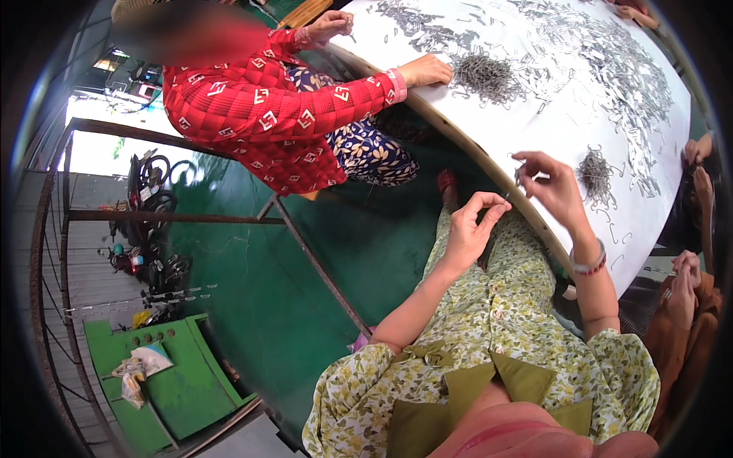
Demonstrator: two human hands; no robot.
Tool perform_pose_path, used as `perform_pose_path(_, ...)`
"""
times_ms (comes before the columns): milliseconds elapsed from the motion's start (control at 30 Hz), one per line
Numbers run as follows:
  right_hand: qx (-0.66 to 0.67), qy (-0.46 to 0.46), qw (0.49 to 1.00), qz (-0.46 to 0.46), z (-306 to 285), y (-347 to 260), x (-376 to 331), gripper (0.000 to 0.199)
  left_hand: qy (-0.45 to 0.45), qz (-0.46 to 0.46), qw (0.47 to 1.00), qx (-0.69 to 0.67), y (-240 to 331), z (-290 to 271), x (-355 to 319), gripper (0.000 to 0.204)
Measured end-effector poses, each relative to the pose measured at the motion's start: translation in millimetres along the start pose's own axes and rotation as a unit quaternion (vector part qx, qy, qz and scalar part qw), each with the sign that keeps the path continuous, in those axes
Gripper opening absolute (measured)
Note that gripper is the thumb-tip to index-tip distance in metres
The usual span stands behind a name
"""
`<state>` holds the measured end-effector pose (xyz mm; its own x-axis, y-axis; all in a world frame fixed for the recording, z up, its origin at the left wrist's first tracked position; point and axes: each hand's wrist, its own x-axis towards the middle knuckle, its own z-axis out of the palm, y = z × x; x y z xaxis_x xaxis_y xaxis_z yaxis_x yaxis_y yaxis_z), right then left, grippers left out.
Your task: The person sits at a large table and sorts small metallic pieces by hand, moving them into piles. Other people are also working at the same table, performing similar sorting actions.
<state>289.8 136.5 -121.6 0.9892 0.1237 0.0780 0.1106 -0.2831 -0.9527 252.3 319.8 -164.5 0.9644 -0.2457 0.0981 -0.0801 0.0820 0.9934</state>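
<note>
My left hand (475, 225) is in front of the table's near edge, thumb and forefinger pinched together. A tiny dark bit shows at those fingertips, too small to name. Just right of it, my right hand (556, 191) is raised over the table edge with curled fingers, a small metal piece (518, 177) showing at its fingertips. Beside the right hand, a small pile of bent wire hooks (597, 177) lies on the white tabletop (534, 141), with a few loose hooks nearby.
A larger heap of hooks (485, 79) lies by the hand of a person in a red top (259, 114) at left. Many metal pieces (611, 72) spread across the far side. Other people's hands (683, 278) appear at right. A metal frame (175, 217) and green cart (164, 382) stand at left.
</note>
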Motion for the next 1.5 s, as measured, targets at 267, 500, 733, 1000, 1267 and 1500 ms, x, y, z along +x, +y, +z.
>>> perform_pose_path(267, 0.183, 0.042, 0.982, 0.026, 21, -20, -24, 0.025, 0.026, 0.037, 0.994, 0.099, 3, 0, 8, 0.013)
perform_pose_path(500, 0.233, 0.085, 0.968, 0.028, 29, -8, -19, 0.016, 0.069, 0.057, 0.996, -0.005, -16, -1, 14, 0.02)
perform_pose_path(733, 0.245, 0.055, 0.965, 0.076, 30, -4, -22, 0.017, 0.114, 0.083, 0.96, 0.242, -44, -21, 134, 0.017)
perform_pose_path(1000, 0.236, 0.047, 0.968, 0.076, 26, -4, -22, 0.015, -0.013, 0.071, 0.856, 0.512, -93, 0, 247, 0.017)
perform_pose_path(1267, 0.229, 0.047, 0.971, 0.043, 24, -10, -27, 0.015, 0.002, 0.145, 0.855, 0.498, -103, 0, 235, 0.016)
perform_pose_path(1500, 0.183, 0.053, 0.981, 0.024, 24, -4, -32, 0.015, -0.003, -0.031, 0.983, 0.179, -59, -10, 192, 0.022)
